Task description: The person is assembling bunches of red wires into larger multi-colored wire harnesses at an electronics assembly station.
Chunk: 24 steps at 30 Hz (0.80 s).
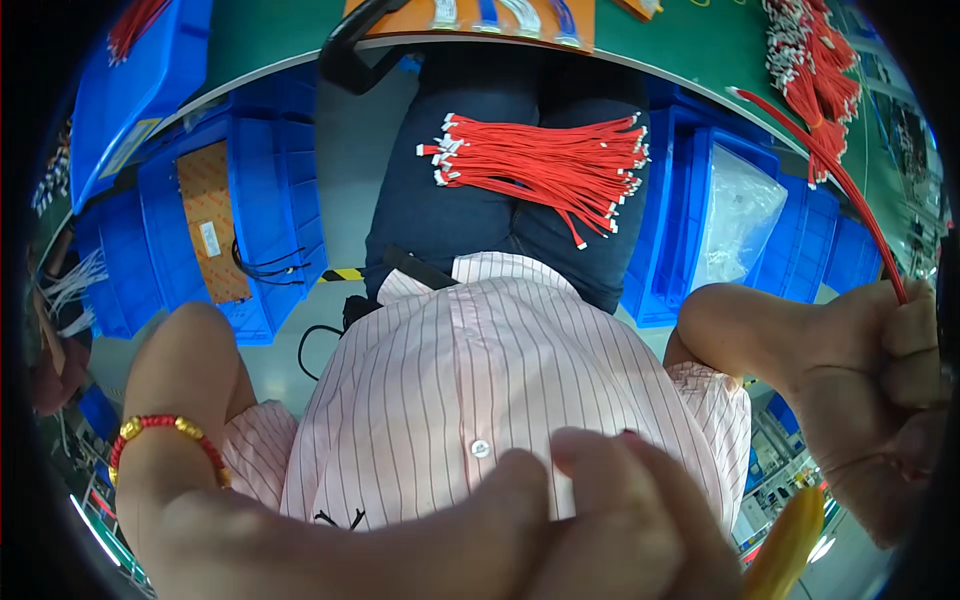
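My right hand (870, 400), at the right edge, is closed in a fist around a red cable (850, 185). The cable arcs up from the fist, its white-tipped end over the green table. My left hand (610, 515) crosses low in front of my chest, very near the camera and blurred. Its fingers are curled together, and what they hold, if anything, is hidden. Beside them shows a yellow, rounded, elongated thing (787, 545) whose kind I cannot tell. A bundle of red cables (545, 165) with white connectors lies across my thighs.
Ahead is a green table (270, 35) with an orange board (480, 22) bearing cables, a black curved bar (350, 50) and more red cables (815, 75). Blue bins (285, 200) stand left and right, one holding a clear plastic bag (738, 215). A person's arm shows far left.
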{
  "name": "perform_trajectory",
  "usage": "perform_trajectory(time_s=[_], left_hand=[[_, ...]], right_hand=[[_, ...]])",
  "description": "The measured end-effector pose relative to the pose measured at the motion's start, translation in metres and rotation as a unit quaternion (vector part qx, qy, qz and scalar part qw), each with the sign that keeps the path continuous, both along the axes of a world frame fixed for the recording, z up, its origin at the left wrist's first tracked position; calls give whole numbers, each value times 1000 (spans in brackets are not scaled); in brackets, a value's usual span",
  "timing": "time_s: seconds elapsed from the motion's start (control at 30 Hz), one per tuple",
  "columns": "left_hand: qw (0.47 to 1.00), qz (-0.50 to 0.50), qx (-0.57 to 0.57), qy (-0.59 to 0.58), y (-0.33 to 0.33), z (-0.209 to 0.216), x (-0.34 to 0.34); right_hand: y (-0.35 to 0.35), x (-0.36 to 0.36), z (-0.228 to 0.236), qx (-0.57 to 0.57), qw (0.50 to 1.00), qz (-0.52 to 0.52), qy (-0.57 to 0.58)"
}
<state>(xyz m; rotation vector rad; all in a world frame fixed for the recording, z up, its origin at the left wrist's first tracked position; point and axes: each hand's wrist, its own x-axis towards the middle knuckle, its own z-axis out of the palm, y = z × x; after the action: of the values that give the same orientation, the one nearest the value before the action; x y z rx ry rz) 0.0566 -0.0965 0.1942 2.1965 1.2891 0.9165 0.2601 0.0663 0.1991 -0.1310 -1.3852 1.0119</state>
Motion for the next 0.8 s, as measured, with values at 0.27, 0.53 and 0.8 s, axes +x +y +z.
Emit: perform_trajectory(time_s=[0.27, 0.53, 0.8], left_hand=[[1000, -7, -1, -17, 5, 4, -4], [1000, 2, -25, 3, 15, 4, -43], [971, 178, -130, -94, 72, -84, -47]], right_hand=[[7, 1, -25, -17, 1000, 0, -1], [2, -2, -117, -143, 908, -201, -339], [-14, -22, -161, -118, 845, -80, -516]])
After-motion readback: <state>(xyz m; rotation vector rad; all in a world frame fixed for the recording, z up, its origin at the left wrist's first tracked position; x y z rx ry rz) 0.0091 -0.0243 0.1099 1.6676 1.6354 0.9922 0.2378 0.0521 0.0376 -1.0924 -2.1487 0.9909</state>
